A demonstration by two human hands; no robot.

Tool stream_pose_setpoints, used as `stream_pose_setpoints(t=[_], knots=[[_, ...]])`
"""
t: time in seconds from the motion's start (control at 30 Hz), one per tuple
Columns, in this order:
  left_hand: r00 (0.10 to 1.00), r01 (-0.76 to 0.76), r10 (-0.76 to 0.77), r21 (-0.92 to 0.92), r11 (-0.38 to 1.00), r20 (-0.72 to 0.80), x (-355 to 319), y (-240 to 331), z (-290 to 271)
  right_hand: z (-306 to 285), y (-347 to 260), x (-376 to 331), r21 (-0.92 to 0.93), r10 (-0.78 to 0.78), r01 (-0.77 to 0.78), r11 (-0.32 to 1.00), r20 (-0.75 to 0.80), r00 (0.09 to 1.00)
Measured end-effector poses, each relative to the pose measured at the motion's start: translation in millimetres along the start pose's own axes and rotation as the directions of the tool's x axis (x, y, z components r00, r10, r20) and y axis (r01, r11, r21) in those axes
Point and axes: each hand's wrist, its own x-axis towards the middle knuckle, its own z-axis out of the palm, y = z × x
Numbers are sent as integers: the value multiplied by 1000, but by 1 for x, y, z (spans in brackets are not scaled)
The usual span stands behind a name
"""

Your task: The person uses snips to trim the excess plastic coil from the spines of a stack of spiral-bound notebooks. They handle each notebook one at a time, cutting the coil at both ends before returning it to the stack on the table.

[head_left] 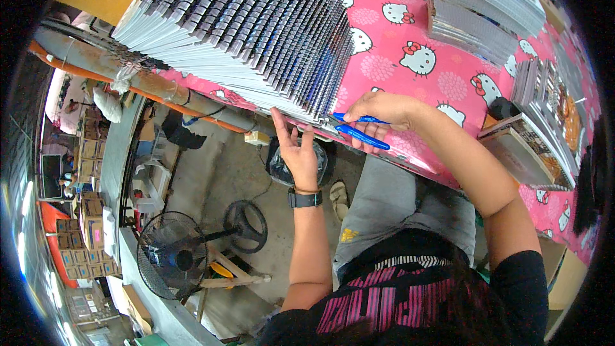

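A long row of wire-bound notebooks (pixel 256 32) stands packed together, their black coil spines facing up and right. My right hand (pixel 384 112) is closed around blue-handled pliers (pixel 364 137), whose jaws reach the coil end of the nearest notebooks. My left hand (pixel 298 154) has its fingers stretched apart against the near lower edge of the row, just left of the pliers. It grips nothing that I can see. The exact spot where the jaws meet the wire is too small to make out.
A pink table cover (pixel 410 83) with a cartoon cat print lies beneath the notebooks. Stacked books (pixel 474 32) and upright bound books (pixel 535 134) stand to the right. Along the table's left side runs a pipe (pixel 211 112). A black fan (pixel 173 255) stands at lower left.
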Motion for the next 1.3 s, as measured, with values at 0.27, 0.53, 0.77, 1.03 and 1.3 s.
stream_pose_setpoints(t=[0.27, 0.53, 0.77, 1.03, 1.3], knots=[[1000, -27, 27, -41, 999, 9, -1, -1, 0, 25, 22, -13, -851, -665, 242, 467, -156, 731], [1000, 12, -12, 22, 1000, 4, 0, -2, -1, 17, 24, -10, -918, -735, 231, 322, -89, 672], [1000, -30, 30, 30, 999, 4, 1, -4, 0, 1, 15, 0, -59, -83, 81, 995, -36, 996], [1000, 4, -4, 43, 999, -10, 0, -2, 0, 23, 23, -11, -884, -638, 133, 448, -212, 741], [1000, 2, -2, 28, 1000, -3, 0, -3, 0, 20, 27, -14, -970, -751, 91, 225, -113, 650]])
